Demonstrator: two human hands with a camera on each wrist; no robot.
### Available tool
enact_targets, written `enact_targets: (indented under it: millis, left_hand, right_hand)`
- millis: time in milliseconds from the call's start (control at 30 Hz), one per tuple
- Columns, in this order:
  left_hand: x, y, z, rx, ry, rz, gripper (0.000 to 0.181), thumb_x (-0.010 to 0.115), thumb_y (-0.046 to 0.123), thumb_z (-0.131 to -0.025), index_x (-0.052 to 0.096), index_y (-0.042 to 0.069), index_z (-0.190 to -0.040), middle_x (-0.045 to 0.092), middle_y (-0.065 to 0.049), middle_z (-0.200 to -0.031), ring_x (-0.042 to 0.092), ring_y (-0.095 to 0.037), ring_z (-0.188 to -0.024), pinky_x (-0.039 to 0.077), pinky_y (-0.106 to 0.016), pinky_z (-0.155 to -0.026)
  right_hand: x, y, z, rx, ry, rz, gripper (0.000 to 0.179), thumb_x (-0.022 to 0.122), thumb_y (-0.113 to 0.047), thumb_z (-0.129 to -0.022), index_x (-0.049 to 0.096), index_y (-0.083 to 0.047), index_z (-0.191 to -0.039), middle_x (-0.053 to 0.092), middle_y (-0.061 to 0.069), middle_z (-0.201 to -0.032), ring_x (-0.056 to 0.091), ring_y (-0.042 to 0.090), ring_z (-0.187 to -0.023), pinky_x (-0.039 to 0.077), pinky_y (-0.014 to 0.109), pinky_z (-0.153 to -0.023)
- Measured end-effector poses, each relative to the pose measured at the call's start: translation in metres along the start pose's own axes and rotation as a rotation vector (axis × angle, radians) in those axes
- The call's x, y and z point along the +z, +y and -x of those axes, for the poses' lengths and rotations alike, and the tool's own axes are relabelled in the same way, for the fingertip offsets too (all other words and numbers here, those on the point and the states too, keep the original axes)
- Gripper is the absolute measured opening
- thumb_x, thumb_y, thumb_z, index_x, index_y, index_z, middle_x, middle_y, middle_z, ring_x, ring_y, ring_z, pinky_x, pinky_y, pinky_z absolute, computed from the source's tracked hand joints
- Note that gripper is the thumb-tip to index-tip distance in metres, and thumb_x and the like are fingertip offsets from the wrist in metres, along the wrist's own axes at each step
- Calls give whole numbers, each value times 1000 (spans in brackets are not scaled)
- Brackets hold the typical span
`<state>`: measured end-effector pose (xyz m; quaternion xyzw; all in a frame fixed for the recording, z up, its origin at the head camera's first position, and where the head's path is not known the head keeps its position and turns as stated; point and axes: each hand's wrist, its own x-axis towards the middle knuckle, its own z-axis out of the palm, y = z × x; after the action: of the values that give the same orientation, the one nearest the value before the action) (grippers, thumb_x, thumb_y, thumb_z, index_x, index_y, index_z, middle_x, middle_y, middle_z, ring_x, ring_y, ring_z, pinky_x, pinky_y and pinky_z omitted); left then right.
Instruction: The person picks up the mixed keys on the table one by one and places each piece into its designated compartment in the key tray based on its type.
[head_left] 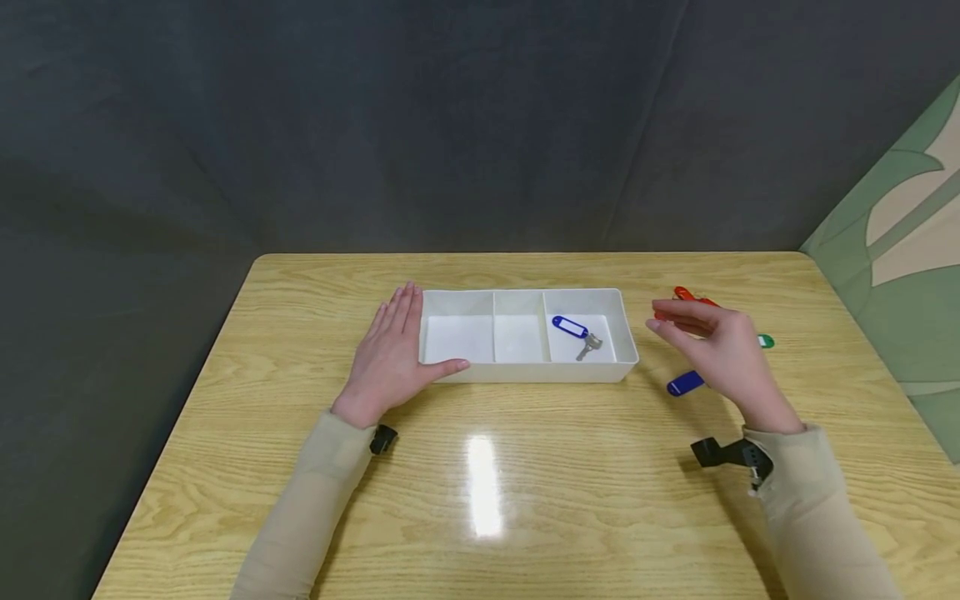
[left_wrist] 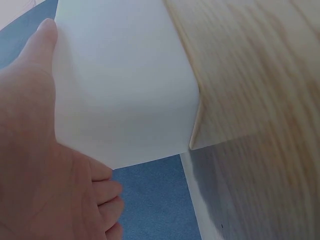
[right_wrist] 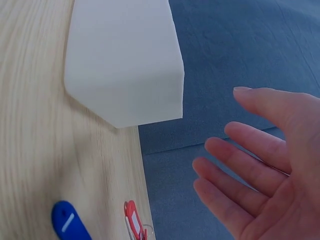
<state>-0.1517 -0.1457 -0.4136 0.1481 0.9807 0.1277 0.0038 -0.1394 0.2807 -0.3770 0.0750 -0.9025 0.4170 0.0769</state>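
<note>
A white tray (head_left: 540,373) with three compartments stands on the table. My left hand (head_left: 393,354) rests against its left end, fingers straight and thumb along the front rim; the left wrist view shows this hand (left_wrist: 55,165) touching the white wall (left_wrist: 125,100). In the right compartment lies a key (head_left: 590,345) on a ring with a blue key tag (head_left: 570,327). To the right of the tray my right hand (head_left: 712,346) hovers above the table, its fingers loosely bent. Nothing is held in it, as the right wrist view of the hand (right_wrist: 265,170) confirms.
Under and behind the right hand lie a blue tag (head_left: 685,383), red tags (head_left: 684,293) and a green tag (head_left: 766,341), partly hidden. Past the wooden table's (head_left: 315,275) back edge hangs a dark cloth (head_left: 450,125). A green patterned panel (head_left: 900,250) borders the right side.
</note>
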Motion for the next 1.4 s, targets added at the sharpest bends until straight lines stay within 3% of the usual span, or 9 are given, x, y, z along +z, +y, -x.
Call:
enact_targets:
  millis: [233,400,500,633,1033,1400]
  left_hand:
    - [2,-1,-1,0,2,-12,128,36,94,-80,-1,2,-161,-4,-14,-169,-6,-24,-154,-3,-37,-122]
    - [2,-1,-1,-6,2,1,129,36,94,-79,-2,3,-162,-4,-13,-169,-7,-22,-154,-4,-36,-122]
    - [2,-1,-1,-5,3,6,129,36,94,-79,-2,3,-162,-4,-13,-169,-7,-22,-154,-4,-36,-122]
    - [2,-2,-1,0,6,10,128,38,93,-80,-2,3,-162,-5,-12,-169,-7,-23,-154,-4,-37,-122]
    - [2,-1,-1,-3,-2,3,128,38,93,-80,-2,2,-161,-5,-13,-169,-7,-22,-154,-4,-37,-122]
    - [1,0,-1,-4,0,0,128,41,92,-81,0,2,-162,-4,-13,-169,-7,-22,-154,-3,-37,-123]
  right_hand:
    - [-6,4,1,27,-17,29,42,73,-36,-96,72,-9,-128,69,14,-123,65,32,-114,47,5,-76]
    - [-9,8,0,17,-20,37,43,74,-35,-95,71,-8,-129,67,14,-129,63,41,-117,45,3,-76]
    - [-10,11,-2,9,-8,39,42,76,-33,-95,72,-8,-128,67,14,-128,66,17,-114,45,4,-77]
    - [-12,13,-2,11,6,42,40,76,-32,-95,73,-9,-128,67,13,-129,55,-14,-101,44,4,-78]
    - [-19,20,1,48,-2,40,44,76,-33,-94,71,-8,-130,64,13,-134,52,-15,-103,42,3,-83]
    - [-30,26,3,76,7,59,46,75,-33,-95,69,-9,-133,67,12,-129,55,-10,-101,43,5,-76]
